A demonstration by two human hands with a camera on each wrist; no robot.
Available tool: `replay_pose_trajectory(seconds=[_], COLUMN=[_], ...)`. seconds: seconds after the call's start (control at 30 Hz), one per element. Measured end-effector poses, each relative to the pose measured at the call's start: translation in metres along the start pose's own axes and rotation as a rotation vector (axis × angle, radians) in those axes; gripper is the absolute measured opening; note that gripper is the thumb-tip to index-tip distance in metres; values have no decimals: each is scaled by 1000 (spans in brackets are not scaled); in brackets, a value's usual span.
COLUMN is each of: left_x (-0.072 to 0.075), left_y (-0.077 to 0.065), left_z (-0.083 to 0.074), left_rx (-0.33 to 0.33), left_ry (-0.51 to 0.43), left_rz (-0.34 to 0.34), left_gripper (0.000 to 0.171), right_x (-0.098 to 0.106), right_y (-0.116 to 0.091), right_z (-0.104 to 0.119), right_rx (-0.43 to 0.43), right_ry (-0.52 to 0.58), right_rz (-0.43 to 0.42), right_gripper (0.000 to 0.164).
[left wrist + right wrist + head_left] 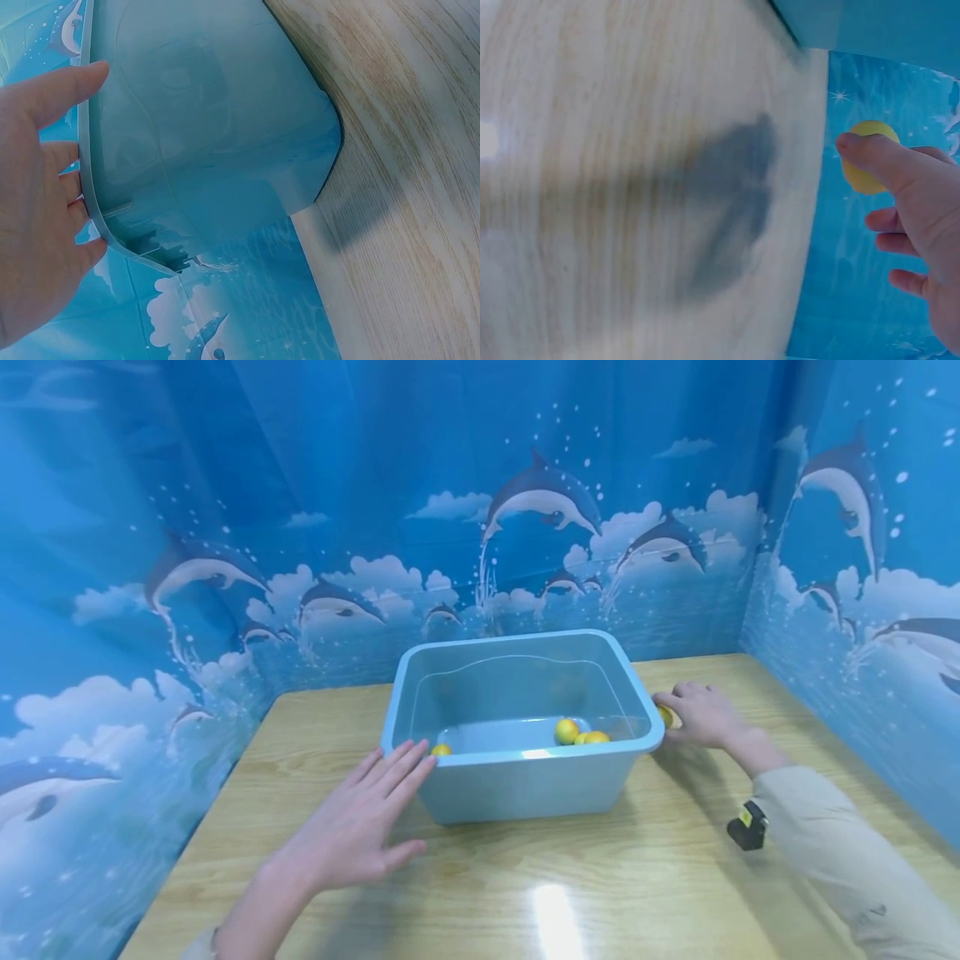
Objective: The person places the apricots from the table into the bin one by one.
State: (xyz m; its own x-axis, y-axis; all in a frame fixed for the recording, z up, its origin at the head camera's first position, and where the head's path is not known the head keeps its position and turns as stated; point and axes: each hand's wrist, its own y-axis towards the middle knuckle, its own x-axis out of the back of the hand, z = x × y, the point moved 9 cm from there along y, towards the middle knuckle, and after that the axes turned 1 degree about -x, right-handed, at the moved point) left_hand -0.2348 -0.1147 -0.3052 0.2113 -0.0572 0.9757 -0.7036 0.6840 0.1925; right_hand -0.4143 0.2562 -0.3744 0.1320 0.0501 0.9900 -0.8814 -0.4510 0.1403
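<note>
A light blue plastic bin [525, 789] stands on the wooden table. On its floor lie several small round yellow-orange fruits [566, 731], mostly toward the right, with one fruit [442, 750] at the front left. My left hand [360, 822] is at the bin's front left corner, fingers extended and reaching to the rim [85, 150]. Just outside the bin's right side, my right hand [701, 717] pinches another yellow fruit [866, 176] between thumb and fingers, above the table. Part of that fruit is hidden by the thumb.
The wooden table [675, 877] extends around the bin. Blue curtains [420, 460] printed with dolphins rise behind the table and along both sides. A small black device [747, 827] is attached at the right sleeve's cuff.
</note>
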Motion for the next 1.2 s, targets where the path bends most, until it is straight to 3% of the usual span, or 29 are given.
replay_pose_trajectory(seconds=[0.57, 1.2], left_x=[1, 0], left_y=[0, 0], left_z=[-1, 0], left_rx=[4, 6], left_ry=[5, 4], left_rz=[-1, 6], left_gripper=[95, 94], right_x=[56, 104], right_y=[-10, -11], right_z=[15, 31], right_rx=[77, 127], right_ry=[-172, -278], right_rz=[-277, -339], right_gripper=[45, 48])
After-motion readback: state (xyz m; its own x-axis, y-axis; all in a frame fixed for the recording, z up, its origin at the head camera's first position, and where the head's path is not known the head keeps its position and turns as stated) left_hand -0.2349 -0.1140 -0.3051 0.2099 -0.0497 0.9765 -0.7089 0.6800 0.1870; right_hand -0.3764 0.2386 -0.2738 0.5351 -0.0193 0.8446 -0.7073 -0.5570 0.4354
